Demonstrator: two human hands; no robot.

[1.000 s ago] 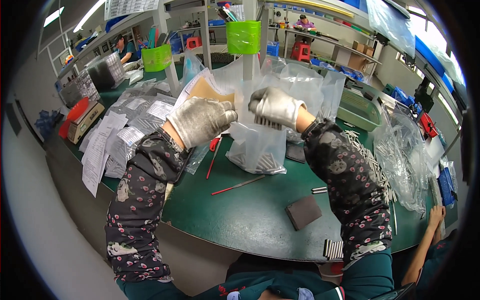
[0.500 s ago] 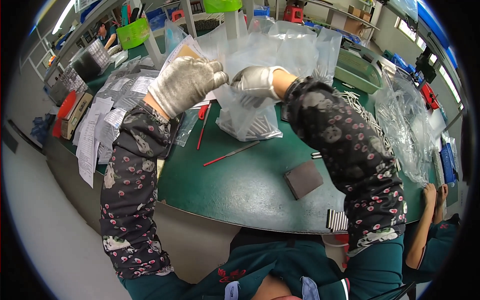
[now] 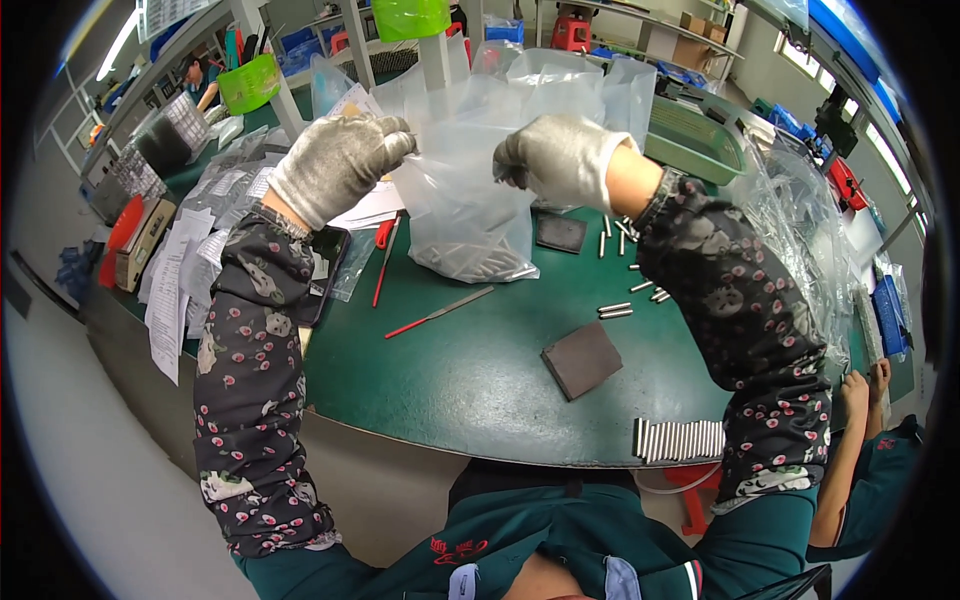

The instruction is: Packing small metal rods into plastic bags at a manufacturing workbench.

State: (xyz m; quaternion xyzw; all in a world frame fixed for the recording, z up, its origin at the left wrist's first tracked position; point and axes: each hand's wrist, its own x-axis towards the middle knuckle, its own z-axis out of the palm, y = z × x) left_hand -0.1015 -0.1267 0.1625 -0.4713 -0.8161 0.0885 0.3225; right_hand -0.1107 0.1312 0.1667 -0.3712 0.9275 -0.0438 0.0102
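Observation:
My left hand point(image 3: 335, 165), in a grey-white glove, pinches the upper left edge of a clear plastic bag point(image 3: 455, 215). Metal pins point(image 3: 490, 265) lie in the bottom of the bag, which rests on the green table. Gloved too, my right hand point(image 3: 570, 165) is at the bag's upper right with its fingers curled down; whether they grip the plastic is hidden. In front of the bag lie a red-handled file point(image 3: 440, 312) and a dark brown block point(image 3: 582, 360). Another red-handled tool point(image 3: 385, 255) lies left of the bag.
A row of metal pins point(image 3: 680, 440) lines the table's front edge, with loose pins point(image 3: 615, 310) farther back. A dark flat block point(image 3: 560, 232) sits right of the bag. Behind stands a green bin point(image 3: 695, 150). Papers point(image 3: 175, 285) are at left; a co-worker's hands point(image 3: 865, 385) show at right.
My hands have spread apart, the right one moving rightward. The bag now hangs taller and more open to view. The row of pins at the front edge shows more fully beside my right sleeve.

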